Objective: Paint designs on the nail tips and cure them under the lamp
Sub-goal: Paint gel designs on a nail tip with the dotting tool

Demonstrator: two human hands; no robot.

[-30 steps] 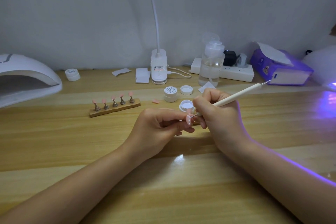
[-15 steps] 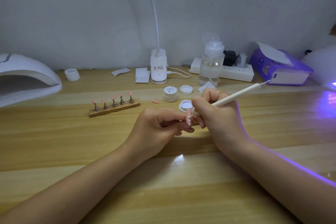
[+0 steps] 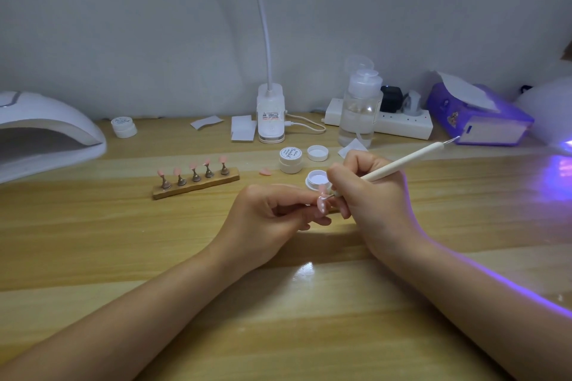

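Head view: a pale, glossy wood-grain bench (image 3: pixel 93 241) is set against a plain grey-white wall (image 3: pixel 123 25), and violet light is cast across its right edge. A small pink nail tip (image 3: pixel 322 203) dotted with white is pinched in the left hand's grip (image 3: pixel 272 219) at the bench's centre. A slim white dotting pen (image 3: pixel 399 164) is held in the right hand's closed grip (image 3: pixel 368 195), its point touching the tip. A white domed curing lamp (image 3: pixel 46 133) is seen far left, a wooden strip holder of pink tips (image 3: pixel 196 184) nearby.

Pink nail tip (image 3: pixel 322 203) with white dots, white dotting pen (image 3: pixel 402 162), purple tissue box (image 3: pixel 483 120), tan wood-grain table (image 3: pixel 93 241)
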